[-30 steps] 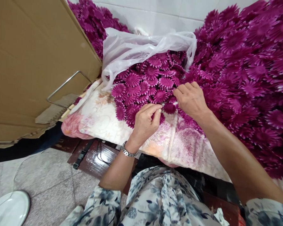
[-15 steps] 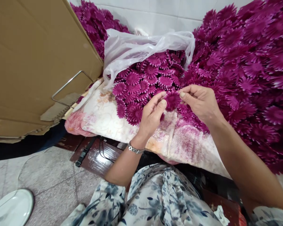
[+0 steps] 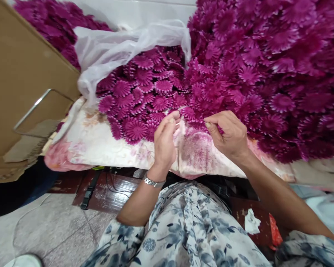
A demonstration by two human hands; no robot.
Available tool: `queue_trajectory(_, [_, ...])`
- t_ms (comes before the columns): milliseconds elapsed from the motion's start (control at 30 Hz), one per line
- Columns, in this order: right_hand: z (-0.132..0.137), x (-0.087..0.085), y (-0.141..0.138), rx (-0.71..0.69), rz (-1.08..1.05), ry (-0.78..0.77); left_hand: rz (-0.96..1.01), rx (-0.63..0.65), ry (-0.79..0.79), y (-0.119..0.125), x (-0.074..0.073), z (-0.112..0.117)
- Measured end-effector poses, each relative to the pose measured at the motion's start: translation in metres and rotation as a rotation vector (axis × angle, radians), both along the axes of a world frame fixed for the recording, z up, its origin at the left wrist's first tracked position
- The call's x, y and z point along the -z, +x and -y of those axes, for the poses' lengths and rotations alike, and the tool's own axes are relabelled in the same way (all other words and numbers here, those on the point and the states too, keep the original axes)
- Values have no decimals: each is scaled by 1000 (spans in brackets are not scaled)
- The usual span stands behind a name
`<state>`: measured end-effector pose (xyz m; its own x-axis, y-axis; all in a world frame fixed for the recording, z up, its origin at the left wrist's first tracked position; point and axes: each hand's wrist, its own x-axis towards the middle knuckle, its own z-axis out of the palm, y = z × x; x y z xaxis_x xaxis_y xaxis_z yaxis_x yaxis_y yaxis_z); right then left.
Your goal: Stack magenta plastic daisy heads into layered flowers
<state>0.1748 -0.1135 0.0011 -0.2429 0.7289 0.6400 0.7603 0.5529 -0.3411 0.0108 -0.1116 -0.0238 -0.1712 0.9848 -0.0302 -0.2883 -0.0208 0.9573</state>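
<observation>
In front of me my left hand [image 3: 165, 142], a metal watch at its wrist, is half curled with its fingers loosely apart. Nothing shows in it. To the right, my right hand [image 3: 228, 135] has thumb and forefinger pinched together; whatever may be between the tips is too small to make out. Both hands hover above the near edge of a stained floral cloth [image 3: 122, 154]. Just beyond them lie stacked magenta artificial flower heads [image 3: 136, 129], with white-edged petals. A larger heap of the same flower heads [image 3: 281, 102] rises at the right.
A translucent plastic bag [image 3: 108, 48] lies over the back of the stacks. At left stands a cardboard box [image 3: 25, 55] with a bent metal wire [image 3: 35, 105]. More magenta flowers [image 3: 52, 22] lie behind it, against a white wall. Below are a dark red wooden surface [image 3: 111, 191] and tiled floor.
The flower head held between both hands is no longer there. The hands have moved apart and nearer to me. The view has swung to the right.
</observation>
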Motion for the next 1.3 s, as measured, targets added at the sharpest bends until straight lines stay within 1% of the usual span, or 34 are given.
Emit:
queue_trajectory(67, [11, -1, 16, 17, 11, -1, -85, 33, 69, -1, 5, 1])
queue_trajectory(133, [21, -2, 29, 29, -31, -36, -166, 125, 135, 3, 6, 3])
queue_trajectory(200, [29, -1, 36, 11, -84, -96, -197, 293, 157, 13, 5, 7])
queue_trajectory(267, [34, 4, 38, -39, -121, -148, -181, 494, 133, 27, 3, 11])
queue_trajectory(300, [36, 7, 37, -57, -131, -159, -164, 567, 114, 35, 3, 14])
queue_trajectory(333, [37, 10, 35, -55, -134, -155, -142, 605, 98, 44, 3, 16])
queue_trajectory(367, [38, 14, 33, -30, -126, -139, -118, 607, 86, 51, 4, 18])
queue_trajectory(400, [39, 18, 31, 8, -110, -113, -92, 579, 72, 58, 5, 19])
queue_trajectory(467, [41, 22, 30, 70, -65, -60, -36, 473, 26, 68, 8, 20])
queue_trajectory(533, [45, 24, 34, 93, -33, -31, -22, 387, -54, 73, 8, 18])
queue_trajectory(600, [54, 22, 42, 113, -24, -22, -41, 338, -127, 74, 5, 15])
queue_trajectory(633, [59, 21, 48, 133, -24, -18, -49, 328, -139, 73, 3, 13])
queue_trajectory(767, [88, 13, 81, 260, 12, 23, 71, 279, -79, 70, -7, 12])
queue_trajectory(833, [104, 7, 107, 414, 101, 78, 138, 279, -105, 68, -9, 12])
queue_trajectory(900, [120, -2, 143, 648, 217, 164, 193, 293, -163, 65, -9, 11])
queue_trajectory(967, [134, -11, 183, 886, 307, 176, 246, 312, -217, 61, -7, 10])
queue_trajectory(1000, [139, -15, 202, 972, 349, 121, 266, 316, -237, 59, -6, 9])
queue_trajectory(1033, [143, -17, 221, 1002, 374, -7, 278, 316, -254, 58, -4, 8])
queue_trajectory(1067, [145, -18, 237, 1002, 366, -156, 284, 316, -272, 57, -3, 8])
queue_trajectory(1133, [145, -16, 261, 916, 346, -462, 281, 335, -325, 57, -1, 9])
queue_trajectory(1167, [142, -14, 270, 861, 334, -580, 276, 352, -358, 58, -1, 10])
queue_trajectory(1233, [135, -10, 280, 779, 322, -737, 267, 385, -417, 59, -1, 13])
queue_trajectory(1300, [127, -7, 285, 755, 325, -826, 266, 396, -448, 60, -2, 16])
